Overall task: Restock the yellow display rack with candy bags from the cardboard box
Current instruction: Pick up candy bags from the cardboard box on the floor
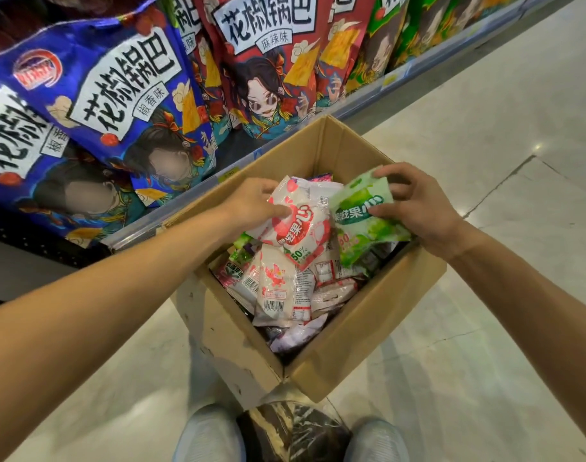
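The cardboard box (361, 331) stands open on the floor (485, 295). Its near corner points to 6 o'clock, toward two shoes (208, 435), and its far corner at 12 o'clock is just beside the shelf edge (358, 103). Candy bags (281, 288) fill it to below the rim. The left hand (251, 201) has its grip pinching a pink bag (301, 225) at the bag's 10 o'clock corner, thumb on the front. The right hand (421, 205) has its grip pinching a green bag (365, 211), fingers curled over its 1 o'clock edge. Both bags are held over the box's far half, their edges meeting. Big snack bags (124, 88) crowd the shelf from 9 to 1 o'clock. Bare floor lies open from 2 to 5 o'clock.
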`<state>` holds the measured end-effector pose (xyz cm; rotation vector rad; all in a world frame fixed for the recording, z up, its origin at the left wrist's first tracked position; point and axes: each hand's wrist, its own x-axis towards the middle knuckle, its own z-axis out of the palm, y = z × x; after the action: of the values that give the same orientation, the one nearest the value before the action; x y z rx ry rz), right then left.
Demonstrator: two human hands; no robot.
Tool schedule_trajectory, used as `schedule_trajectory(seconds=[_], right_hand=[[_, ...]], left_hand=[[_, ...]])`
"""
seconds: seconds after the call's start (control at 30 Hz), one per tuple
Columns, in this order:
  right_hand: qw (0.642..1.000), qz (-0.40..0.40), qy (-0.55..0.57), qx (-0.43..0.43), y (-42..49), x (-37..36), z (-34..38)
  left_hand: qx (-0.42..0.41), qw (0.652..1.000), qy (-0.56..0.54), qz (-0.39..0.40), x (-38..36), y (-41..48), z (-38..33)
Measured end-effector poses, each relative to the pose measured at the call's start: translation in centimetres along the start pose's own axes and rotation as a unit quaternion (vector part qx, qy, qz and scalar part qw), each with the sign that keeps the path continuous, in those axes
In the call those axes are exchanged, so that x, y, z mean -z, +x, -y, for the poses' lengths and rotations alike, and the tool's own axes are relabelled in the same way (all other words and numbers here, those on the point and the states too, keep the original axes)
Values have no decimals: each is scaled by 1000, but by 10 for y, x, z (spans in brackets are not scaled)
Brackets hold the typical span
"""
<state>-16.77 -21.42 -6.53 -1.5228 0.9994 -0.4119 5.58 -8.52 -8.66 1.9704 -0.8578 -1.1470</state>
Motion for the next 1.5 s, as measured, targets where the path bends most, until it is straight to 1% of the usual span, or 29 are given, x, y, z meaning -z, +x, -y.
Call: schedule_trajectory(seconds=[0.07,0.1,0.2,0.27,0.37,0.47,0.53,0.6,0.7,0.77,0.9,1.0,1.07,1.13,1.23,1.43,1.5], right_hand=[[999,3,35,-17,1,1,-1],[999,2,29,-26,3,0,-3],[997,-4,-57,-53,12,-10,-10],[990,-7,-123,-73,16,-18,-11],[972,12,-213,-98,15,-27,-6],[963,-13,-251,-97,15,-30,-7],[967,-25,-231,-106,16,-28,-9],[973,-19,-195,-124,18,-27,-9],[979,-7,-150,-142,19,-26,-8],[981,0,-128,-146,19,-27,-6],[983,22,-90,-158,18,-30,-5],[988,10,-41,-148,17,-29,-3],[990,1,5,-141,13,-25,4],[990,3,46,-137,5,-20,18],[988,15,64,-140,-18,-11,50],[977,21,121,-176,-86,2,145],[975,31,125,-182,-109,9,192]], left_hand=[[11,999,-42,-1,-2,-3,5],[19,999,-48,7,-3,-3,6],[47,998,11,44,-7,-6,9],[56,998,29,31,-11,-7,10],[61,997,-37,-12,-14,-8,10],[86,988,-128,-15,-15,-9,12],[108,976,-189,8,-16,-10,13],[117,965,-232,27,-15,-9,15],[121,953,-275,28,-16,-7,19],[120,953,-280,10,-19,-5,22],[102,962,-253,-23,-31,-4,26],[90,964,-245,-50,-32,-7,19],[89,961,-259,-51,-24,-13,11],[82,952,-293,-33,-12,-26,-3],[80,950,-301,-20,5,-56,-30],[117,938,-320,-67,47,-140,-108],[107,943,-305,-81,66,-174,-147]])
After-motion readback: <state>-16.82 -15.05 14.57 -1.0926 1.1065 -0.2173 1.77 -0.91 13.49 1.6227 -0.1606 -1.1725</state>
